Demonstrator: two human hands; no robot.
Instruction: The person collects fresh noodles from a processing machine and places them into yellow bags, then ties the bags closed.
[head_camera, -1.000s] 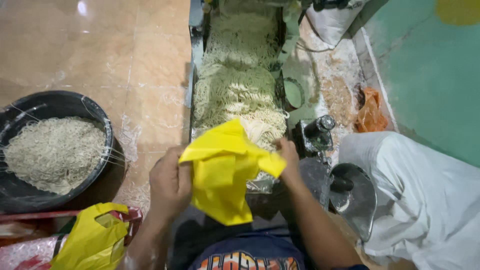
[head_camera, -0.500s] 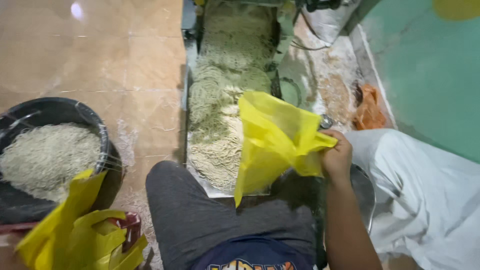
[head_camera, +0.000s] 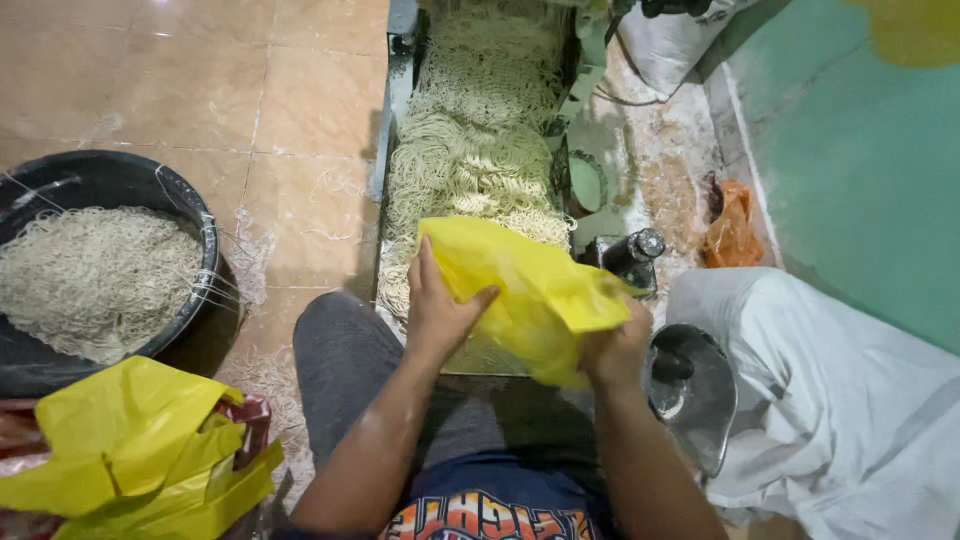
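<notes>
At centre frame, the left hand (head_camera: 437, 315) and right hand (head_camera: 617, 348) both pinch a crumpled yellow plastic bag (head_camera: 525, 290) above the tray of noodles (head_camera: 470, 170); thin film bunched this tightly could tear or slip if tugged.

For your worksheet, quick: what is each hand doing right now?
Left hand: closed, gripping the crumpled yellow plastic bag.
Right hand: closed on the same bag.

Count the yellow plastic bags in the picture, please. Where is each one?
2 at least. One yellow bag is held in both hands, left hand and right hand, over the noodle tray. A yellow bag heap lies bottom left; it may hold several.
</notes>
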